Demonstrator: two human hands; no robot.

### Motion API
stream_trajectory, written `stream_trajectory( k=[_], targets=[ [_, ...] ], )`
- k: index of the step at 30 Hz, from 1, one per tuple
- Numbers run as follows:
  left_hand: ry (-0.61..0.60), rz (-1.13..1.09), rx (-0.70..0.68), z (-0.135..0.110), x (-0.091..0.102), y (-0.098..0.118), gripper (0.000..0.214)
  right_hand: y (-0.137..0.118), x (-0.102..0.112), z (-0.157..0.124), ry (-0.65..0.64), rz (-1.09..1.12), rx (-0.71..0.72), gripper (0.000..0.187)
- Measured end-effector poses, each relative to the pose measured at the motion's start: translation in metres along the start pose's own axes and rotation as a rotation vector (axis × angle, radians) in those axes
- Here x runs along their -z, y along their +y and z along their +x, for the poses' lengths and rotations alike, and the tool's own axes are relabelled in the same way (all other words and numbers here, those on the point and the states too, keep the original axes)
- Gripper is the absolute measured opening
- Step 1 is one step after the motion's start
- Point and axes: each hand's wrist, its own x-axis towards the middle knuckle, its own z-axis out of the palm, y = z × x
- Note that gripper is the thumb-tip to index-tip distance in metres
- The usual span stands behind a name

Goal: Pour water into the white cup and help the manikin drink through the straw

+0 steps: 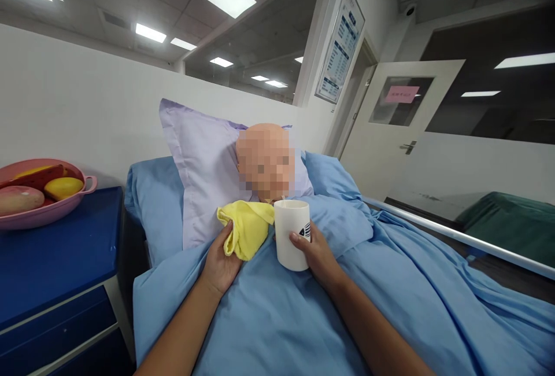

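Observation:
My left hand is closed on a folded yellow cloth, which covers most of its fingers. In my right hand is a white cup with a dark printed mark on its side. The thumb lies across the cup's front. Something thin and pale stands at the rim, perhaps a straw. Just beyond cloth and cup, the head of a manikin, its face blurred out, rests against a lilac pillow. A blue quilt covers the bed up to its neck.
To the left, a blue bedside cabinet carries a pink basin holding yellow and reddish fruit-like items. A pale bed rail runs along the right side. Behind it are a half-open door and a green-covered surface.

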Motion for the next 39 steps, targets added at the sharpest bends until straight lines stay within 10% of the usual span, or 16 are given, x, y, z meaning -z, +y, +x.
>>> stream_trajectory(
  k=[39],
  targets=[
    [-0.026,0.034,-0.029,-0.0035,-0.0036,-0.0009,0.032,-0.0094,-0.0078,-0.0036,0.060,-0.023,-0.016,0.060]
  ],
)
